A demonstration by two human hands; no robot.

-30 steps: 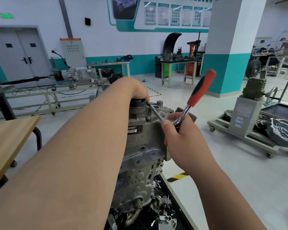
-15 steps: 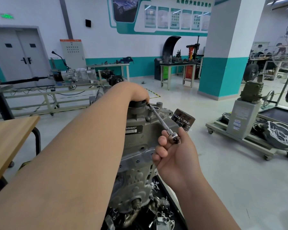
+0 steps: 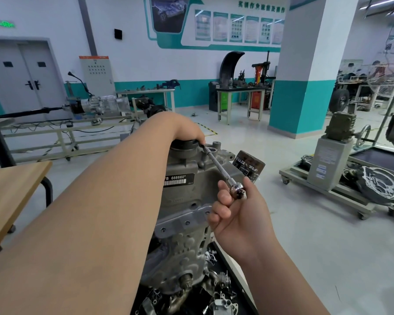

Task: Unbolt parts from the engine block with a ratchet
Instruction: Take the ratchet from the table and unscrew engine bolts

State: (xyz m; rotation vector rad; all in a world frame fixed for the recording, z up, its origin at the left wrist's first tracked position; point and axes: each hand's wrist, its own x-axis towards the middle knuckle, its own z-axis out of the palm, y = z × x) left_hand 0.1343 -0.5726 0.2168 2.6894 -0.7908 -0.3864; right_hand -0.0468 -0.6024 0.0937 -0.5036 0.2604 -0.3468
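As the extension (image 3: 216, 163) is steadied by the left hand (image 3: 182, 130) (grip cannot be told), the ratchet (image 3: 238, 189) is pinched by the right hand (image 3: 239, 219), a loosening swing likely needed next

Engine block (image 3: 187, 201): cast metal, dull grey, rough-grained. Ratchet (image 3: 223, 170): bright chromed metal, glossy, shaft knurled. Tabletop (image 3: 9, 189): pale wood, smooth, matt. Floor (image 3: 316, 258): pale grey, smooth, slight sheen.

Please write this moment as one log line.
left hand: rests on engine block | right hand: grips ratchet | extension bar: reaches block top
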